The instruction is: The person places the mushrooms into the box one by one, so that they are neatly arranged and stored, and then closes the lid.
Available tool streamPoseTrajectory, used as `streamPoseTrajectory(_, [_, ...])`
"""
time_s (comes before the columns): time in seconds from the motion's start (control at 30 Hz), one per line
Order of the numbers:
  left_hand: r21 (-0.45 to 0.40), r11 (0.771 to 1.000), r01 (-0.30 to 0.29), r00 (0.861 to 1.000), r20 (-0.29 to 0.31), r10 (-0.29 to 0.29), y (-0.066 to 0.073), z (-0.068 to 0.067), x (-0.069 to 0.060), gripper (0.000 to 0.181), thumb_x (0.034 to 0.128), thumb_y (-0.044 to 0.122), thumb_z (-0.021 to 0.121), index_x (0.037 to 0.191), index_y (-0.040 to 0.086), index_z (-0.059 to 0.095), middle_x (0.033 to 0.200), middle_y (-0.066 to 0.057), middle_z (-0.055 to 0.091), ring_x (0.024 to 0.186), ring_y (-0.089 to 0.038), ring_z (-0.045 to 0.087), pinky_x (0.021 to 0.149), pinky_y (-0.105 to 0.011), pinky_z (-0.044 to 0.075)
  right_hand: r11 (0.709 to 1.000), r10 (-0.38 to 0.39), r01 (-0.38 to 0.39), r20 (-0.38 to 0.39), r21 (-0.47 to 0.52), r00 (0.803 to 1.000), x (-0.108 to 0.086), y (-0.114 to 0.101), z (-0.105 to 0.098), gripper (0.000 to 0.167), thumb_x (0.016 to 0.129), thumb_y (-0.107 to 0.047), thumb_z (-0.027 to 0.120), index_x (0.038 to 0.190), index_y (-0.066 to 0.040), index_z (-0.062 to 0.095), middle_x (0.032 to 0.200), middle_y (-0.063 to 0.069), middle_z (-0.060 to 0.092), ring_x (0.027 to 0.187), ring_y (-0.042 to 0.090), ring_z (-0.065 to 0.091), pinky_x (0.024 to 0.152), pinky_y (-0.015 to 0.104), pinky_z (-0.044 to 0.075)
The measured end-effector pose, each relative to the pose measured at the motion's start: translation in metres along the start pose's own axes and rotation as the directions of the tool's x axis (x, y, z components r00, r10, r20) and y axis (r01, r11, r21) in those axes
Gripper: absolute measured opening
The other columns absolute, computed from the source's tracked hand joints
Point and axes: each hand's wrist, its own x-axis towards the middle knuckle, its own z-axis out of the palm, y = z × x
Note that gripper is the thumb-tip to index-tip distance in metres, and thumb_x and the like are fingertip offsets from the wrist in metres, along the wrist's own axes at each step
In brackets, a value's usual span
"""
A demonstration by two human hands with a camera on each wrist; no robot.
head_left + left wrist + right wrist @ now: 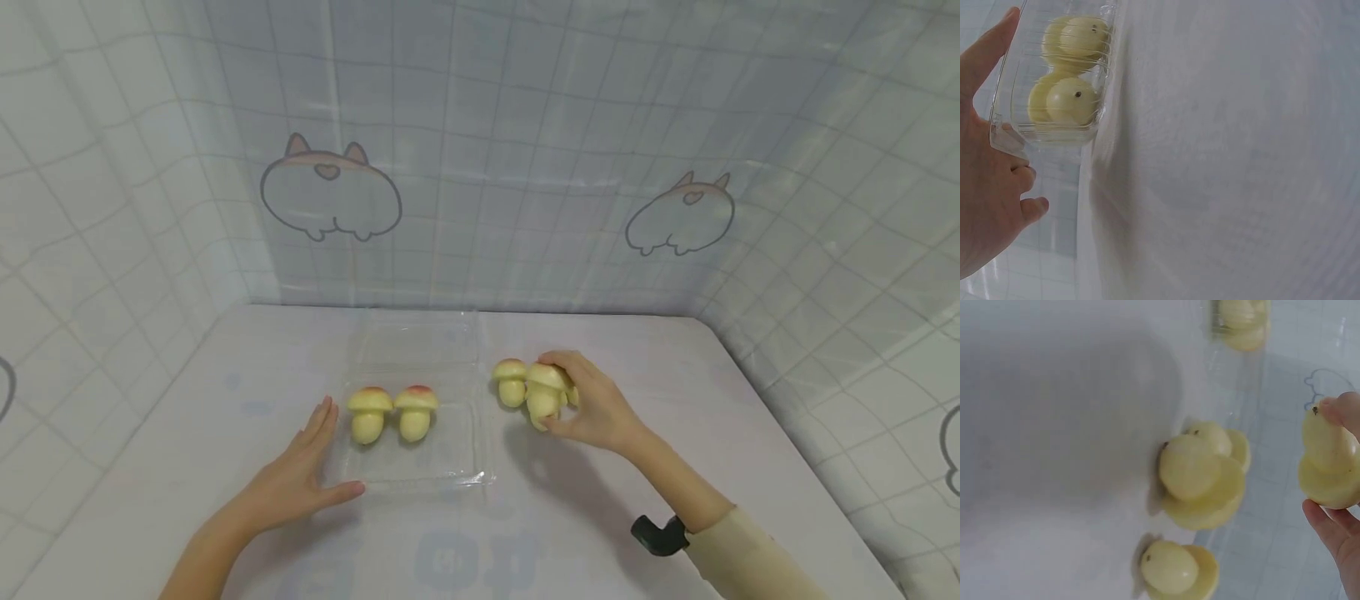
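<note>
An opened clear plastic clamshell box [457, 454] lies on the table, holding two yellow mushroom models [367, 427] with reddish cap tops side by side in its left part. My left hand [294, 483] rests along the box's left side, fingers extended and thumb at the near left corner; in the left wrist view the fingers [991, 53] lie against the clear wall. My right hand [596, 408] pinches another mushroom model [1329, 447] between thumb and fingertips, raised off the table. Below it, several loose mushroom models [1200, 487] lie on the table, partly hidden in the head view.
The box lid [416, 337] lies folded back toward the rear. Behind and at both sides stands a gridded curtain [517, 167] with cartoon animal prints. A black curved piece [658, 535] is worn at my right wrist, by the beige sleeve [750, 554].
</note>
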Motion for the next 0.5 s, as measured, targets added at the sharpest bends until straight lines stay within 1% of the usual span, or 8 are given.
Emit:
streamPoseTrajectory(0.23, [0.007, 1.0, -0.002, 1.0, -0.003, 0.002, -0.001, 0.001, 0.0, 0.117, 0.0789, 0.053, 0.073, 0.152, -0.002, 0.0, 0.158, -0.025, -0.002, 0.142, -0.047, 0.008, 0.108, -0.066, 0.018, 0.998, 0.023, -0.024, 0.028, 0.064, 0.999, 0.015, -0.012, 0.0, 0.083, 0.06, -0.015, 0.09, 0.132, -0.005, 0.049, 0.126, 0.004, 0.055, 0.108, 0.017, 0.055, 0.089, 0.035, 0.052])
streamPoseTrajectory(0.37, [-0.001, 1.0, -0.001, 1.0, 0.002, 0.001, -0.001, 0.001, 0.0, 0.117, 0.079, 0.052, 0.073, 0.153, -0.001, -0.001, 0.158, -0.025, -0.003, 0.141, -0.048, 0.008, 0.107, -0.066, 0.018, 0.998, -0.006, 0.005, 0.025, 0.063, 1.0, 0.024, -0.018, 0.002, 0.083, 0.06, -0.016, 0.09, 0.132, -0.006, 0.049, 0.126, 0.005, 0.055, 0.11, 0.017, 0.055, 0.087, 0.034, 0.053])
streamPoseTrajectory(0.5, [-0.004, 1.0, -0.006, 1.0, -0.002, 0.006, 0.0, 0.001, 0.0, 0.117, 0.0791, 0.052, 0.073, 0.152, -0.002, 0.0, 0.158, -0.025, -0.003, 0.141, -0.047, 0.007, 0.108, -0.066, 0.018, 0.996, -0.033, 0.029, 0.037, 0.083, 0.999, 0.034, -0.025, 0.005, 0.082, 0.062, -0.016, 0.089, 0.133, -0.006, 0.049, 0.129, 0.004, 0.054, 0.113, 0.016, 0.053, 0.087, 0.03, 0.051])
